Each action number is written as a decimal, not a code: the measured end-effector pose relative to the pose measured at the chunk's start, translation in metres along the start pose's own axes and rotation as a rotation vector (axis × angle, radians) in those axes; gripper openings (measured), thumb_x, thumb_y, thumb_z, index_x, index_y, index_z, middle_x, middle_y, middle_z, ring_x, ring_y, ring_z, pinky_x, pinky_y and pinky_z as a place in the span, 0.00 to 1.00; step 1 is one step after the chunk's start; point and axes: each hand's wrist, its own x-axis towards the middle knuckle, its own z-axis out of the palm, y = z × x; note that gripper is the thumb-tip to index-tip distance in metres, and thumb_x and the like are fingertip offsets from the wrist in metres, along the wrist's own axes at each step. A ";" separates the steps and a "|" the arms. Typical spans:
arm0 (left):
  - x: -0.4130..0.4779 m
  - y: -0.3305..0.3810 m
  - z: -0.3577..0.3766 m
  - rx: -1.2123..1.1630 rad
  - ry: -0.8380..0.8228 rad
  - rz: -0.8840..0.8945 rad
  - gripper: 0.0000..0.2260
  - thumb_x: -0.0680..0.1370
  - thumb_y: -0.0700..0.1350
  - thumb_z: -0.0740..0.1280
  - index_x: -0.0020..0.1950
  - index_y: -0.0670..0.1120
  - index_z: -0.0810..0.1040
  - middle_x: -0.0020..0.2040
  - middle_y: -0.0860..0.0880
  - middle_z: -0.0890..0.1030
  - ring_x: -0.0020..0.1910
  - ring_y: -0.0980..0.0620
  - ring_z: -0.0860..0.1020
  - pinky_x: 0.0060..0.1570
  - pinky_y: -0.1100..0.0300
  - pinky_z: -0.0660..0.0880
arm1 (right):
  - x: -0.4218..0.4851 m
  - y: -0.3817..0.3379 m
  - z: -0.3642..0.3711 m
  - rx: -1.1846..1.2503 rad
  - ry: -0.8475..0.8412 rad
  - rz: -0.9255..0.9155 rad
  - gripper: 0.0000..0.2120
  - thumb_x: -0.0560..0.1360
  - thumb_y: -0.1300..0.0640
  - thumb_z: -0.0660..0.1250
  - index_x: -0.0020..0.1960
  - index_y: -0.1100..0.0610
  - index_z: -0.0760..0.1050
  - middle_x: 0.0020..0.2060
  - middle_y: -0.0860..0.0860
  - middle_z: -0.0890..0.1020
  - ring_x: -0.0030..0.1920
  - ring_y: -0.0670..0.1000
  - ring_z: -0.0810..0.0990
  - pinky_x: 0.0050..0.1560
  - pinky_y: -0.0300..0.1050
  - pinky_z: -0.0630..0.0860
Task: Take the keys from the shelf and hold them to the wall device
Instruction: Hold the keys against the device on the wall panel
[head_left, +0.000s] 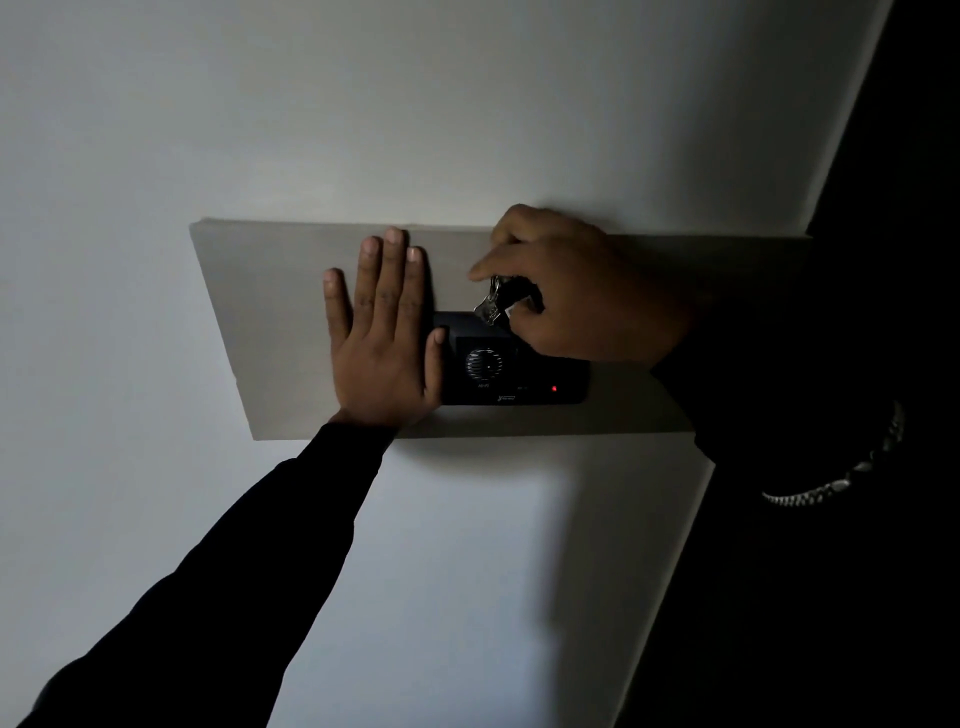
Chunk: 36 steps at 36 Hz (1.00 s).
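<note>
Now right hand (576, 291) pinches keys (496, 301) above device (514, 371).

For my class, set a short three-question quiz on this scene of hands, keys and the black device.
1. True or false: the left hand lies flat with fingers spread beside the black device.
2. Which hand holds the keys? A) left B) right C) neither
3. Fill in: the small light on the device glows ____.

Key: 1 true. 2 B, the right hand grips them over the device's top edge. 3 red.
</note>
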 end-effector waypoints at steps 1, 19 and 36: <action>0.000 0.000 0.000 -0.003 0.000 0.000 0.29 0.82 0.54 0.49 0.81 0.42 0.56 0.81 0.43 0.57 0.83 0.46 0.50 0.80 0.41 0.47 | 0.003 0.000 0.000 -0.030 -0.022 -0.012 0.19 0.67 0.62 0.64 0.57 0.56 0.80 0.53 0.55 0.78 0.53 0.57 0.77 0.55 0.53 0.76; 0.001 -0.001 0.000 -0.015 -0.004 -0.006 0.30 0.82 0.55 0.49 0.81 0.42 0.56 0.81 0.42 0.58 0.83 0.46 0.50 0.80 0.42 0.45 | -0.008 0.023 0.007 0.330 0.449 0.155 0.10 0.70 0.54 0.75 0.40 0.62 0.85 0.32 0.58 0.84 0.32 0.54 0.81 0.37 0.46 0.76; -0.001 -0.003 0.000 -0.010 -0.031 0.008 0.32 0.82 0.58 0.49 0.81 0.41 0.55 0.81 0.40 0.59 0.83 0.44 0.51 0.80 0.40 0.46 | -0.005 0.030 0.017 0.252 0.520 0.145 0.05 0.69 0.56 0.75 0.40 0.59 0.85 0.33 0.53 0.84 0.33 0.49 0.80 0.38 0.41 0.75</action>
